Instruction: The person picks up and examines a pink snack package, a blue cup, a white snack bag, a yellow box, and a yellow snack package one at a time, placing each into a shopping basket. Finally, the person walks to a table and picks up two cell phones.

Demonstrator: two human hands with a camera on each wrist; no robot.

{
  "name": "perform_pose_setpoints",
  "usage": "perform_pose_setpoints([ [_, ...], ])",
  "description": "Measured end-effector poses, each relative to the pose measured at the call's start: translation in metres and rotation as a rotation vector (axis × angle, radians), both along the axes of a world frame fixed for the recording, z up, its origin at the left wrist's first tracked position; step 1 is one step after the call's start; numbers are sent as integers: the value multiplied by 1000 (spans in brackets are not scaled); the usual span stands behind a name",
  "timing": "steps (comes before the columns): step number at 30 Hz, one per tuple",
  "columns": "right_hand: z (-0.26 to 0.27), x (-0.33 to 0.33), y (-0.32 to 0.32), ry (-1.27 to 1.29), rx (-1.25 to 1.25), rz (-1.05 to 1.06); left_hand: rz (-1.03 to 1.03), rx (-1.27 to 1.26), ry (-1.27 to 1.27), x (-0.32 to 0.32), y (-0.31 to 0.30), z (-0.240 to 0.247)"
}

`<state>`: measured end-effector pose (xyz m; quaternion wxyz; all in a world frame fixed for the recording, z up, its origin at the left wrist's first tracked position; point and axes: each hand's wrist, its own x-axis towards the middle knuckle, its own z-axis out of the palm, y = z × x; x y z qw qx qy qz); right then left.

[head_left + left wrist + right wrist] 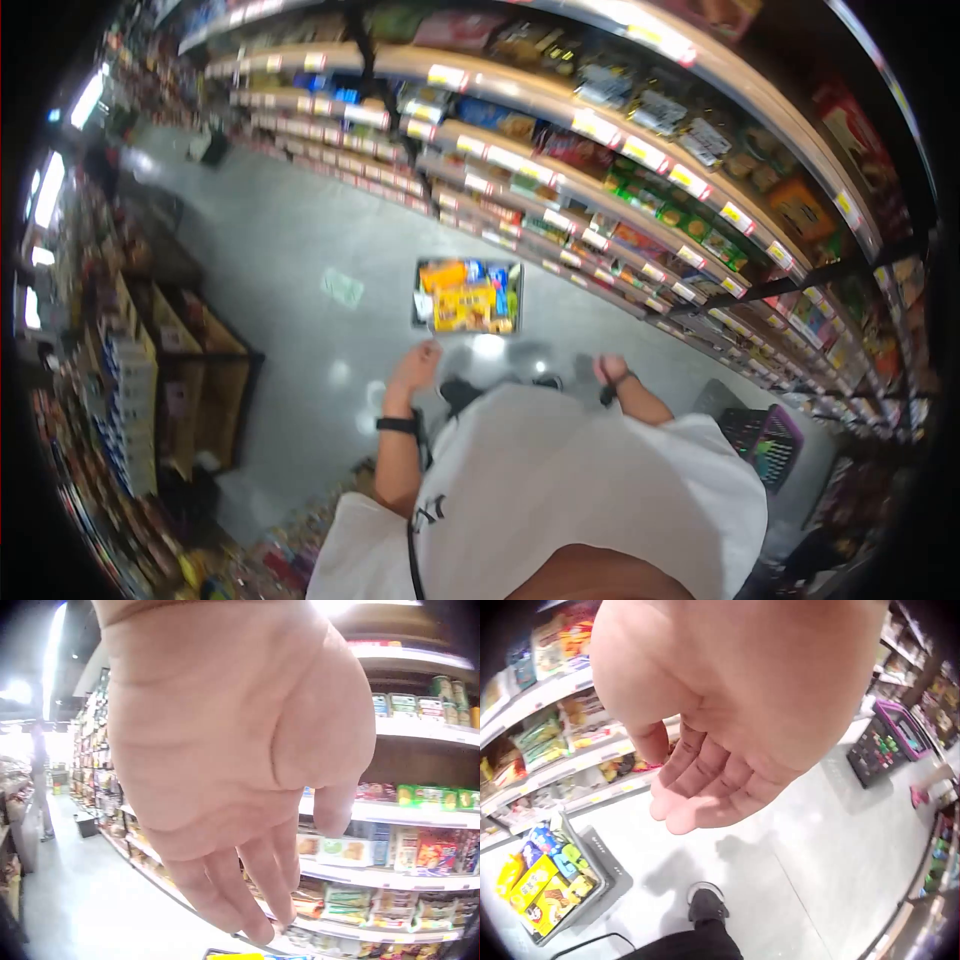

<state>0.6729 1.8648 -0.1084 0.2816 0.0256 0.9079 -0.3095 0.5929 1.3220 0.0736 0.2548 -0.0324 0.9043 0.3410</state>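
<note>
Grey plastic walls frame the basket [518,295], which stands on the aisle floor at 12 o'clock from my feet, heaped with yellow and blue packets [465,300]. Its long axis runs 9 to 3 o'clock across the head view, roughly along the shelves [600,180] that rise on its 3 o'clock side. I cannot tell which end counts as its front.

My left hand [418,365] hangs just off the basket's 7 o'clock corner, fingers straight and relaxed, holding nothing. My right hand [607,370] sits well apart at 4 o'clock, fingers loosely curled, also empty.

Risk, as I judge it: my shoe [707,904] is near the basket, so a careless step could knock it and spill the top packets over the rim.
</note>
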Motion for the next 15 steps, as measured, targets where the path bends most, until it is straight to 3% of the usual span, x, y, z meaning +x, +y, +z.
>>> perform_pose_setpoints([
  [1,47,-30,-37,-126,-154,-404,97,90,2,14,-22,6],
  [4,-43,-110,-76,-206,-405,-475,241,191,-53,52,-66,38],
  [6,53,-139,-167,-309,-527,-705,410,305,-48,61,-99,54],
  [8,40,-150,-209,-383,-524,-553,388,215,-45,87,-138,38],
  [10,-22,-171,-242,-433,-603,-358,399,149,-34,106,-178,24],
  [12,7,-167,-296,-451,-432,-292,436,126,-40,121,-204,31],
  [13,-2,-168,-311,-522,-495,-174,447,118,-48,124,-213,43],
  [15,-2,-172,-338,-749,-551,-256,451,164,-85,119,-235,66],
])
